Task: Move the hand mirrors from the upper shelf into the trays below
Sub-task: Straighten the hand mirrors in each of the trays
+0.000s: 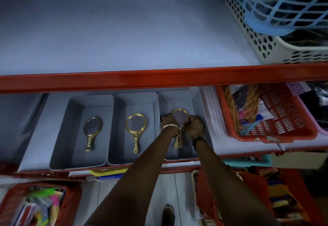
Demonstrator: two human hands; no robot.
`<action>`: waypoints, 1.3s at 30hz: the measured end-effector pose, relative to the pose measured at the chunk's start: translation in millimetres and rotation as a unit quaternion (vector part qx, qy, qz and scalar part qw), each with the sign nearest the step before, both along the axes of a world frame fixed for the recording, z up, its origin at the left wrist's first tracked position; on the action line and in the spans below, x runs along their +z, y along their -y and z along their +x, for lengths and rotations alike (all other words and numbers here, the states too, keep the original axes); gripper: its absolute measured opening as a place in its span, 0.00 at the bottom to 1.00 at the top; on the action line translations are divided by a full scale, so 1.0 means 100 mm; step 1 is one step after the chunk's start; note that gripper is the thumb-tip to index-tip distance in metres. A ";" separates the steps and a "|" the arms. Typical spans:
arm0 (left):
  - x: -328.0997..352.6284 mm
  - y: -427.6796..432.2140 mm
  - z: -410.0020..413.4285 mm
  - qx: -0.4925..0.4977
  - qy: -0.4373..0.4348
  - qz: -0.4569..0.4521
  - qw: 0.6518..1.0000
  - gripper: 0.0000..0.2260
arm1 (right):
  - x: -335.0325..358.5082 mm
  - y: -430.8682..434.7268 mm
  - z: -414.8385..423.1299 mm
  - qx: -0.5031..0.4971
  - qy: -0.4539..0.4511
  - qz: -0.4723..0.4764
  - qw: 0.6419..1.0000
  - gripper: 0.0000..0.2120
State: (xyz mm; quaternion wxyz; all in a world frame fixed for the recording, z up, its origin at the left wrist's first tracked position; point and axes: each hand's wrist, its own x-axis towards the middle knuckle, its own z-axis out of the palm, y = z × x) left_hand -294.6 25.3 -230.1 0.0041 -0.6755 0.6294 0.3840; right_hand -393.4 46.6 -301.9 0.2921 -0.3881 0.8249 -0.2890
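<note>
Three grey trays sit side by side on the lower shelf. The left tray (58, 154) holds one gold hand mirror (92, 131) lying flat. A second gold mirror (136, 128) lies in the middle tray (113, 154). Inside the right tray (198, 105), my left hand (168, 120) and my right hand (194, 126) both grip a third gold mirror (180, 117) at its round frame, its handle pointing toward me. A second handle seems to show beneath it. The upper shelf (124, 39) shows no mirrors.
A red rail (142, 80) edges the upper shelf. A white perforated basket (266, 48) with a blue basket (284, 4) inside stands at upper right. A red basket (275, 115) of goods sits right of the trays. More red baskets (35, 206) are below.
</note>
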 end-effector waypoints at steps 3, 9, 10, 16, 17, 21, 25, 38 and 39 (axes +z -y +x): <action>0.00 -0.02 -0.01 0.010 -0.010 -0.004 1.000 0.22 | -0.04 0.00 0.00 -0.010 0.009 -0.002 1.000 0.12; -0.01 -0.06 -0.06 0.034 -0.030 0.002 0.999 0.21 | -0.14 0.04 -0.01 -0.006 0.031 0.015 0.999 0.12; -0.01 -0.07 -0.06 0.036 -0.034 0.009 0.999 0.22 | -0.16 0.05 -0.02 -0.005 0.032 0.020 0.999 0.12; -0.03 -0.14 -0.04 0.042 -0.058 0.067 0.995 0.34 | -0.14 0.06 -0.03 0.009 0.024 0.035 0.999 0.13; -0.04 -0.14 -0.03 0.038 -0.060 0.074 0.995 0.35 | -0.13 0.05 -0.02 0.009 0.024 0.037 0.999 0.13; -0.06 -0.13 -0.01 0.031 -0.075 0.107 0.991 0.39 | -0.15 0.07 0.00 0.010 0.017 0.037 0.999 0.14; -0.06 -0.13 -0.01 0.021 -0.072 0.117 0.990 0.40 | -0.13 0.07 0.00 -0.002 0.036 0.038 0.999 0.14; -0.16 -0.05 0.01 0.040 -0.106 0.130 0.985 0.40 | -0.18 0.09 0.00 -0.010 0.073 0.041 0.996 0.16; -0.17 -0.04 0.02 0.041 -0.110 0.128 0.985 0.40 | -0.27 0.11 -0.04 -0.016 0.094 0.044 0.994 0.17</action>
